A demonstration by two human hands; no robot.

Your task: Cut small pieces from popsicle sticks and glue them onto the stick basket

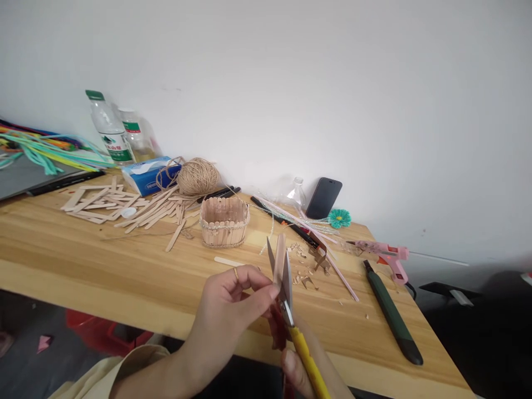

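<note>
My left hand (239,302) pinches a wooden craft stick (280,257) near its lower end, holding it upright over the table's front part. Around the stick stand the parted blades of a pair of scissors (286,305) with a yellow handle. My right hand (297,371) grips the scissors low in the picture; most of its fingers are hidden. Just beyond the hands sits a small basket (224,230) made of craft sticks with a glittery trim. Another craft stick (228,261) lies flat behind my left hand. Small wood scraps (305,277) are scattered right of the blades.
Loose craft sticks (153,210), a twine ball (198,176) and a blue tissue pack (152,174) lie left. A pink glue gun (390,256) and dark green cutter (393,313) lie near the right edge. A phone (324,198) leans on the wall beside a teal flower (339,218).
</note>
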